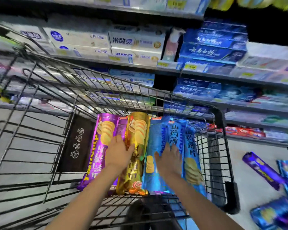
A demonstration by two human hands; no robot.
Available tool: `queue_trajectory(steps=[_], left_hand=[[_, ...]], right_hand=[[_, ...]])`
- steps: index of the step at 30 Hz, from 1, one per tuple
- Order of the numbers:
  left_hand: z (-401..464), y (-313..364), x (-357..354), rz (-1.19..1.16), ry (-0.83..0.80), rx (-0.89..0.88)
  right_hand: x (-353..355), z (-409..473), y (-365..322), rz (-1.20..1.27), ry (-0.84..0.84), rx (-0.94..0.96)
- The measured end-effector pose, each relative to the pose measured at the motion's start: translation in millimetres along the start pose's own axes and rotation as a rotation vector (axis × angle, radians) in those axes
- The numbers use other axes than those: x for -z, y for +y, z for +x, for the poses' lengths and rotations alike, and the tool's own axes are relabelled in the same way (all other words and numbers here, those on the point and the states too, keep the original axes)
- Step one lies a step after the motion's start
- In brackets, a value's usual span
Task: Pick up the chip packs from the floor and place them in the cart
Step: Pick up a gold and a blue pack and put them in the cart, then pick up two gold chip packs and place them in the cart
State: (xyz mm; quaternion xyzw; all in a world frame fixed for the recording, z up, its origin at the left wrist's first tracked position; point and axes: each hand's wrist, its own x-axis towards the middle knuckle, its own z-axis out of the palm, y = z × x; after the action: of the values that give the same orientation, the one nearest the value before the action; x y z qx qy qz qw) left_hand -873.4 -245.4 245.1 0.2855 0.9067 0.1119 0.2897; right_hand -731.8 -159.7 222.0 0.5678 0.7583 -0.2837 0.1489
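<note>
Several long chip packs lie side by side inside the black wire cart (223, 146). From left to right they are a purple pack (96, 153), a gold pack (136, 146) and blue packs (189, 151). My left hand (119, 155) rests flat across the purple and gold packs, fingers straight. My right hand (170, 158) lies flat on the blue packs, fingers spread. On the floor to the right of the cart lie a purple pack (261, 170) and blue packs (273, 213).
Store shelves (198, 70) with boxed toothpaste rise just behind the cart. Grey floor (244, 163) shows to the right of the cart. A dark shoe (148, 211) sits below the cart's near edge.
</note>
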Motion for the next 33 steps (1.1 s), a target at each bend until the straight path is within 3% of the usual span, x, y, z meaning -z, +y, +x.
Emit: queue_trajectory(steps=[4,7,11,16,24,26,33], left_hand=[[-9.5,24.2,54.4,0.236,0.034,-0.274],[-20.8,60.6,87.1,0.454,0.007,-0.44],[-46.6,133.2,108.1,0.626,0.018,-0.691],[-84.9,229.2,101.1,0.64,0.046,-0.964],[-169.3,387.7,8.6,0.737,-0.053,-1.275],[-196.4,423.1,-28.7,0.748,-0.105,-1.335],[-288.2,540.3,-172.8,0.832,-0.213,-1.438]], right_hand=[[45.3,-15.3,5.0,-0.052,0.112,0.2],[88.9,-30.3,22.6,-0.104,0.2,0.225],[152.9,-64.4,63.4,-0.15,0.277,0.164],[201.8,-100.7,146.1,-0.065,0.4,-0.035],[229.9,-165.8,320.1,0.071,0.487,-0.366],[225.5,-177.3,370.0,0.073,0.589,-0.421],[221.9,-197.5,559.6,0.156,0.441,-0.586]])
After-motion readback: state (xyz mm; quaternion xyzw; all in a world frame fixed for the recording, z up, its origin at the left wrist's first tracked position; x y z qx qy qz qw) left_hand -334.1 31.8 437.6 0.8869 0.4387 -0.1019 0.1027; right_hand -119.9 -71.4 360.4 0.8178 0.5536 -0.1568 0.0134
